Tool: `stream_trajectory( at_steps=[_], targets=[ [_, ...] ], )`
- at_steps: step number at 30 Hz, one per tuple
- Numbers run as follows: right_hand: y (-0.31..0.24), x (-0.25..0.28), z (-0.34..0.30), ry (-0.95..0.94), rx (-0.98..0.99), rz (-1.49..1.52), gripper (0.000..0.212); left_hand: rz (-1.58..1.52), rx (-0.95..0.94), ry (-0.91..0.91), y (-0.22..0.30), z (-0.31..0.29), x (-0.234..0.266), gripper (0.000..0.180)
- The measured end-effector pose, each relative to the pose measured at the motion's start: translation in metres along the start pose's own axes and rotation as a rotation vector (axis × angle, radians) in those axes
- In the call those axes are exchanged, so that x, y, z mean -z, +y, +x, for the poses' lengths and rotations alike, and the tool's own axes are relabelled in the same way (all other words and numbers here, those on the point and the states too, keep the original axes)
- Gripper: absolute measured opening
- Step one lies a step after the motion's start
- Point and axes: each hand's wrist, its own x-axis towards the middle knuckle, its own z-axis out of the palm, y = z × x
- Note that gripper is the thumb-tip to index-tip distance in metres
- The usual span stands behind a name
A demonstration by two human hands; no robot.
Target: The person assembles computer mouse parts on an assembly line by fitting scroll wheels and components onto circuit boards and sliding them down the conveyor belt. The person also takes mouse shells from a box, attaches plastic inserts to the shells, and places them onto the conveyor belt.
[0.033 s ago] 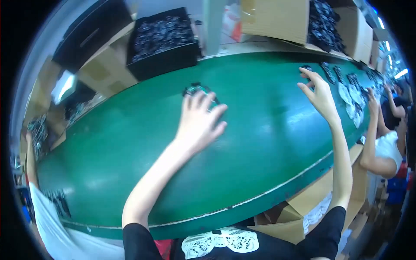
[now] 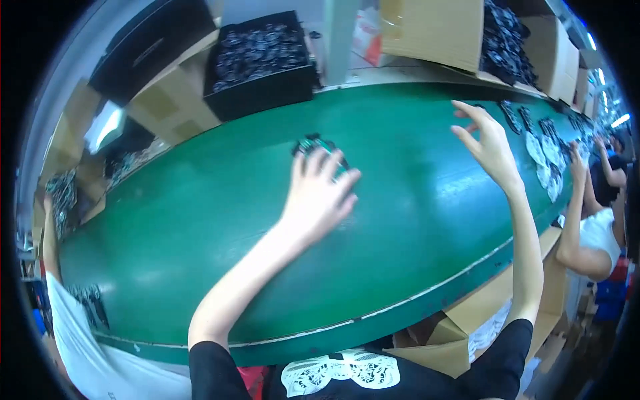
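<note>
A small dark coiled bundle, perhaps a cable (image 2: 312,141), lies on the green work surface (image 2: 387,233) in front of me. My left hand (image 2: 319,190) reaches over it with fingers spread, and the fingertips cover its near side. Whether they press on it I cannot tell. Off to the right, my right hand (image 2: 490,143) is raised above the surface, thumb and fingers apart, with nothing visible in it. Just beyond its fingertips a small dark item (image 2: 479,106) is partly hidden.
Dark bundles, some with white wrapping (image 2: 535,148), lie in rows at the right. A black box (image 2: 260,100) of dark coils stands behind the surface, and a cardboard box (image 2: 433,30) farther right. Co-workers' arms (image 2: 579,170) show at both sides. An open carton (image 2: 460,350) stands below the front edge.
The whole view has shifted slightly, so the surroundings sit a little farther right. My right hand has drifted slightly left against the surface. The left hand stays at the dark bundle.
</note>
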Motion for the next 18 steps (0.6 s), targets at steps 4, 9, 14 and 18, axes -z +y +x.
stream_trajectory(
  at_steps=[4, 9, 14, 18],
  targets=[
    [-0.093, -0.052, 0.069, 0.13, 0.423, -0.092, 0.03, 0.021, -0.051, -0.032, 0.046, -0.046, 0.006, 0.051],
    [-0.145, -0.098, 0.136, 0.201, 0.426, -0.044, 0.018, -0.086, -0.151, -0.124, 0.064, -0.068, 0.036, 0.066],
    [-0.149, -0.103, 0.128, 0.166, 0.445, 0.016, 0.018, -0.151, -0.007, -0.156, 0.037, -0.097, 0.067, 0.076],
    [-0.132, -0.099, 0.124, 0.078, 0.381, 0.063, 0.016, -0.198, -0.037, -0.185, 0.028, -0.091, 0.055, 0.076]
  ],
)
